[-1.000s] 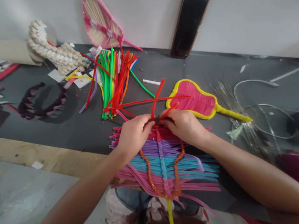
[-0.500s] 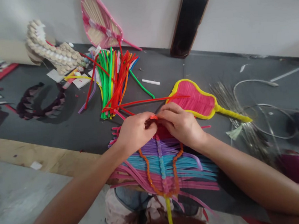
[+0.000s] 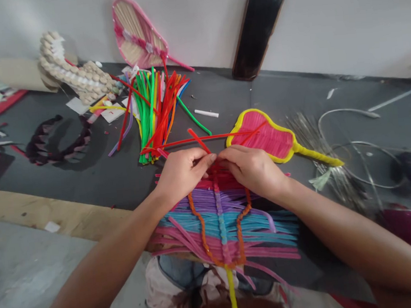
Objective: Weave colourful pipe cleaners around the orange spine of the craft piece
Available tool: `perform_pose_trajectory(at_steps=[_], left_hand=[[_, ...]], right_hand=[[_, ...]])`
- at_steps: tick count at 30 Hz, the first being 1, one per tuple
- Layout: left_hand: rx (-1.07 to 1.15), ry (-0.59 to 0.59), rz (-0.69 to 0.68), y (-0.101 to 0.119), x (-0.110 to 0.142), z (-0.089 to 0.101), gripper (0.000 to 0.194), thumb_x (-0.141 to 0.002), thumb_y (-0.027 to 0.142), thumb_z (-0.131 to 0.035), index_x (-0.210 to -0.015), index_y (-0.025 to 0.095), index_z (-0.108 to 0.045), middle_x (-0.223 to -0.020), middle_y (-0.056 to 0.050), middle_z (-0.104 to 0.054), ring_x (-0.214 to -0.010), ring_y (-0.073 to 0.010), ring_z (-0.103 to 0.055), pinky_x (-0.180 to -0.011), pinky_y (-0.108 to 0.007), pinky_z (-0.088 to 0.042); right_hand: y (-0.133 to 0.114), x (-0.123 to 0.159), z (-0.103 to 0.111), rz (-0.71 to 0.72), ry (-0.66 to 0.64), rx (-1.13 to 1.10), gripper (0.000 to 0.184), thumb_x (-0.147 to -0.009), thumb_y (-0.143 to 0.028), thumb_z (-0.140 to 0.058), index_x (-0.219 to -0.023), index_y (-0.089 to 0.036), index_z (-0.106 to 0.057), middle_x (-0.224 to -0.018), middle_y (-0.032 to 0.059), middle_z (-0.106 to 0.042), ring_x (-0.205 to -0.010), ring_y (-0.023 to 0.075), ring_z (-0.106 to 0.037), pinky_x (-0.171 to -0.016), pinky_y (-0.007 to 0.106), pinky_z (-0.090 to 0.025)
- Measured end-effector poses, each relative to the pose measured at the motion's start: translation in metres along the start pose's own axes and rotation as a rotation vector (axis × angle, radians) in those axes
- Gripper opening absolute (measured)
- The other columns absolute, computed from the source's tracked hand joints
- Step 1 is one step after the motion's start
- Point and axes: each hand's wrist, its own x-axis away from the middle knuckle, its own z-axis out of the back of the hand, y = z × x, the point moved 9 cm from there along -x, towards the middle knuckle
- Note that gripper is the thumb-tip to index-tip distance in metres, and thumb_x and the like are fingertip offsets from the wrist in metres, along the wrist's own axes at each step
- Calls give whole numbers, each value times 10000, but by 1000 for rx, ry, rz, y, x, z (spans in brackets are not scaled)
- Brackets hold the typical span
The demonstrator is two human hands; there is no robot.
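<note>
My left hand (image 3: 183,172) pinches a red pipe cleaner (image 3: 199,141), whose free end sticks up to the upper left past my fingertips. My right hand (image 3: 255,168) is closed in a pinch just beside it, and a thin red end shows above its knuckles. Both hands are over the top of a fan-shaped piece. This has an orange twisted outline (image 3: 202,228), a yellow stem (image 3: 233,293) and a braided middle spine (image 3: 221,219). Crosswise rows of red, purple, blue (image 3: 265,225) and pink pipe cleaners pass through it. My fingers hide its upper end.
Behind my hands lie a bundle of coloured pipe cleaners (image 3: 148,116) and a finished pink-and-yellow fan (image 3: 267,136). A phone (image 3: 258,34) and a pink fan (image 3: 139,35) lean on the wall. Wires (image 3: 337,176) lie right; a dark headband (image 3: 58,143) is left.
The red pipe cleaner's end, earlier short between my fingertips, now sticks up to the upper left. My fingertips have shifted slightly, and the fan-shaped piece stays in place.
</note>
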Motion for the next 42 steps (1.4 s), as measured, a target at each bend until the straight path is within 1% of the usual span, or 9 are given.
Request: perform_pose_trajectory(at_steps=[7, 11, 14, 18, 21, 24, 28, 32, 42], left_hand=[[-111, 190, 46, -2, 4, 19, 211, -814, 286, -560, -648, 174, -627, -504, 26, -624, -510, -123, -606, -494, -208, -412], [-31, 168, 133, -18, 5, 21, 209, -812, 271, -552, -629, 181, -598, -503, 31, -635, -477, -117, -611, -483, -203, -429], [-103, 117, 126, -13, 14, 25, 274, -853, 302, -539, -612, 186, -597, -472, 39, -606, -450, -106, -589, -462, -201, -407], [-360, 134, -106, 34, 40, 31, 392, -907, 415, -529, -585, 202, -598, -464, 46, -575, -426, -88, -532, -436, -215, -378], [-485, 111, -484, 76, 59, 10, 253, -964, 262, -439, -948, 215, -687, -883, -10, -747, -791, -128, -688, -720, -232, -528], [-666, 109, -724, 84, 62, -16, 367, -958, 85, -334, -1225, 136, -581, -1272, -125, -644, -1175, -207, -603, -1040, -422, -439], [-842, 168, -632, 55, 39, -21, 304, -988, 126, -346, -1128, 178, -611, -1085, -79, -730, -1123, -229, -623, -1074, -601, -293], [-751, 149, -535, 39, 32, -10, 272, -987, 177, -405, -1009, 251, -666, -920, -2, -752, -978, -199, -655, -1041, -569, -288], [-764, 153, -518, 33, 36, -7, 296, -961, 140, -436, -1017, 278, -692, -881, -6, -752, -873, -197, -648, -1023, -586, -278]], right_hand=[[-6, 6, -3, 88, -82, 93, 287, -919, -71, -423, -971, -140, -696, -877, 72, -663, -755, 141, -623, -656, 223, -462], [-10, 12, -3, 147, -104, 200, 299, -934, -92, -424, -1041, -166, -694, -908, 66, -673, -773, 144, -617, -651, 230, -458], [-14, 17, -7, 201, -148, 292, 297, -931, -90, -435, -1080, -154, -684, -906, 71, -671, -737, 153, -595, -602, 250, -436], [-17, 20, -10, 234, -148, 322, 288, -917, -85, -467, -1124, -128, -663, -931, 83, -668, -732, 166, -577, -589, 267, -421], [-17, 20, -11, 234, -129, 308, 258, -920, -94, -459, -1049, -133, -679, -911, 86, -659, -717, 166, -552, -583, 271, -410], [-18, 21, -10, 247, -103, 377, 263, -922, -92, -431, -943, -127, -691, -824, 84, -644, -645, 164, -504, -553, 286, -381], [-21, 22, -9, 253, -122, 432, 268, -941, -117, -432, -1045, -125, -679, -891, 90, -680, -671, 169, -536, -591, 300, -398], [-21, 23, -3, 198, -95, 457, 270, -948, -144, -447, -1074, -173, -684, -941, 71, -705, -688, 170, -572, -582, 305, -378], [-17, 29, -3, 82, -101, 547, 245, -871, -117, -517, -983, -213, -712, -892, 44, -730, -591, 152, -542, -524, 321, -314]])
